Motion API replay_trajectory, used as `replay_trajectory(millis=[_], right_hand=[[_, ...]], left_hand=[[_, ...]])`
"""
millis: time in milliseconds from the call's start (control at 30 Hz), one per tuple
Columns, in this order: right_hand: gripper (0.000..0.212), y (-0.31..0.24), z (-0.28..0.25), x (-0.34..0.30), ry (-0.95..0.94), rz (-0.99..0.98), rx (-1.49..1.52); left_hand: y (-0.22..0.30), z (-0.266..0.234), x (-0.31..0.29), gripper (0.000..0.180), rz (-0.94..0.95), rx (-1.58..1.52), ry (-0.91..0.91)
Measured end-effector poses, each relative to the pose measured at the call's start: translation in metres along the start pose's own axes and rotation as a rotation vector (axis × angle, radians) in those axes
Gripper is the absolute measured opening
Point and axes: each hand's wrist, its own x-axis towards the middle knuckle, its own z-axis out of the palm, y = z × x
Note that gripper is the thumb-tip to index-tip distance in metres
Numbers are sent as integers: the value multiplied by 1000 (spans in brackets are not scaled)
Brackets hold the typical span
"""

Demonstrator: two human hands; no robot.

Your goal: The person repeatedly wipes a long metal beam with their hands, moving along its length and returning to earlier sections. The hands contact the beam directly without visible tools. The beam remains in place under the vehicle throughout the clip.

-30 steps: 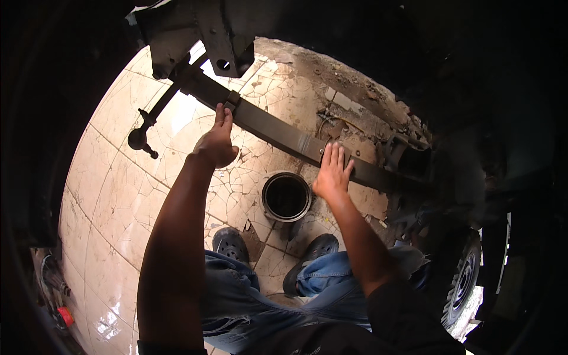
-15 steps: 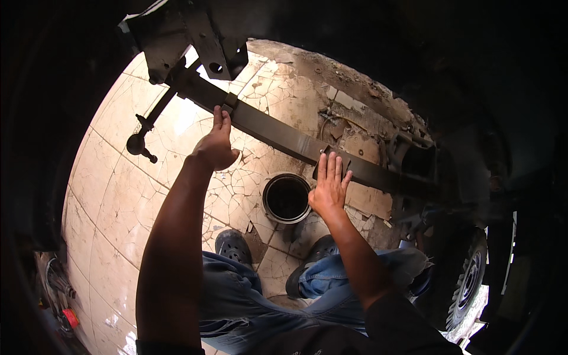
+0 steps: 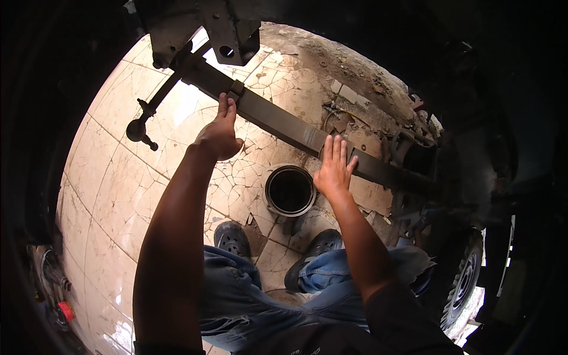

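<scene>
The long, dark grey flat steel bar, slightly bowed, ran slantwise above the cracked cream tiled floor, its long axis going from far left to near right. It lay just past the fingertips of both hands, crossing the line of the forearms rather than following it.

The left hand met only the bar's near edge, beside a small dark metal clip wrapped around it; two fingers were stretched straight, with the thumb held well off to the side. The right hand reached farther over the bar, its fingers extended side by side and lying across the surface, the thumb spread a little. Neither hand was wrapped around anything; how hard the fingers pressed, I could not tell. A bare length of bar separated the hands.

At its left end the bar passed near a dark steel bracket with a round hole, and a black ball-ended rod hung to the left. The right end faded into shadow past a hollow dark housing. On the near side, a round dark bucket with a metal rim stood between the bar and the grey clogs, limiting the room below the right hand.
</scene>
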Motion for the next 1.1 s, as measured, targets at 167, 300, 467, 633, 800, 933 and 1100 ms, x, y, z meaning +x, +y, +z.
replay_trajectory(millis=[167,300,467,633,800,933,1100], right_hand=[[94,1,-13,-11,-92,-25,28],[95,5,-3,-12,-76,-2,-42],[97,-2,-19,2,-172,46,1],[96,15,-7,-12,-103,-24,-83],[98,5,-15,3,-126,23,-112],[97,0,-6,-28,-133,3,-88],[97,16,-16,9,-139,47,-21]], left_hand=[[0,-2,-1,101,-13,27,9],[-5,7,2,100,-9,-42,55],[-9,21,2,98,-7,-67,128],[3,10,-6,95,-92,-26,58],[-5,18,-2,91,-58,-23,119],[-2,13,-2,100,-44,-2,69],[1,17,0,97,8,-57,132]])
